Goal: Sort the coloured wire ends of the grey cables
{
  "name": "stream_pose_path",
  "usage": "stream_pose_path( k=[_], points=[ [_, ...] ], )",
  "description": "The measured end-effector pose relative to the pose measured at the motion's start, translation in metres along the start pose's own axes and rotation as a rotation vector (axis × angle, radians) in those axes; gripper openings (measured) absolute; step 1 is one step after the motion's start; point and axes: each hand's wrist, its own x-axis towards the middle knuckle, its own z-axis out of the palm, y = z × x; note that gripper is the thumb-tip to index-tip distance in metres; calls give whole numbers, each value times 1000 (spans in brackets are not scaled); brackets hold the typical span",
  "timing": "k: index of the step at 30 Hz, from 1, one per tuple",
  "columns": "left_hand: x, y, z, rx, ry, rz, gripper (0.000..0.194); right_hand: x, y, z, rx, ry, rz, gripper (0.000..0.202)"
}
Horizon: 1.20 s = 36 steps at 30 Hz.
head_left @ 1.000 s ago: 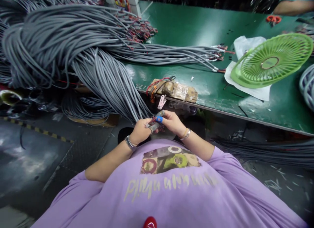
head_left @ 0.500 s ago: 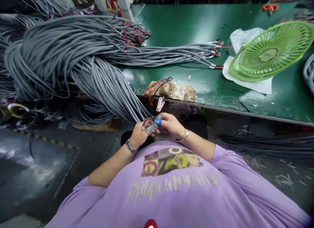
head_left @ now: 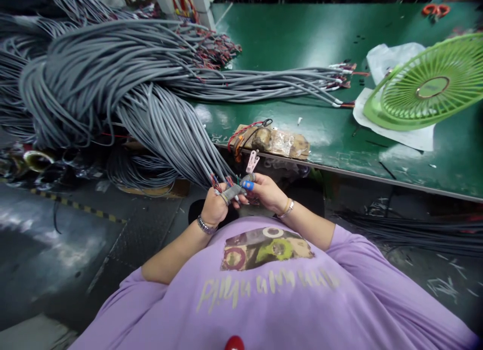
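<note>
A thick bundle of grey cables (head_left: 177,131) hangs over the bench edge, its stripped ends with thin coloured wires (head_left: 229,181) reaching my hands. My left hand (head_left: 217,204), with a grey covering on the thumb, is closed on these wire ends. Close beside it, my right hand (head_left: 264,190) pinches at the same wires, with blue tape round its thumb and a grey covering on a finger. The fingertips of both hands nearly meet. Which single wire each one grips is too small to make out.
On the green bench (head_left: 302,33) lie more grey cables (head_left: 264,86), a green fan (head_left: 430,88) on white paper, and orange-handled scissors (head_left: 435,10). A taped cardboard piece (head_left: 277,140) and a pink clip (head_left: 252,161) sit at the front edge. Dark cables (head_left: 415,232) lie below at right.
The whole view has shifted slightly, so the bench things appear farther right. My left thumb and fingers have moved a little along the wires, and more coloured wire ends show above my left hand.
</note>
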Motion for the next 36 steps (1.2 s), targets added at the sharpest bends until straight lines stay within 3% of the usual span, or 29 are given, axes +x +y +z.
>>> stream_pose_path(
  k=[6,9,16,19,26,31,36],
  points=[
    [1,1,-2,41,-49,-39,35,0,0,1,4,-95,56,43],
    [0,1,-1,95,-100,-53,34,1,-1,3,-9,-52,69,45],
    [-4,-2,5,41,111,42,29,4,-3,-2,14,160,78,43],
    [-5,-4,7,37,165,67,29,0,-6,-4,15,172,55,42],
    [-7,-15,0,187,143,158,25,-10,-8,13,-235,137,-2,44],
    [-12,-16,-4,337,118,217,19,-9,-8,20,-255,116,17,39],
    [-10,-17,-2,218,150,182,25,-12,-3,18,-176,142,-20,36]
  ],
)
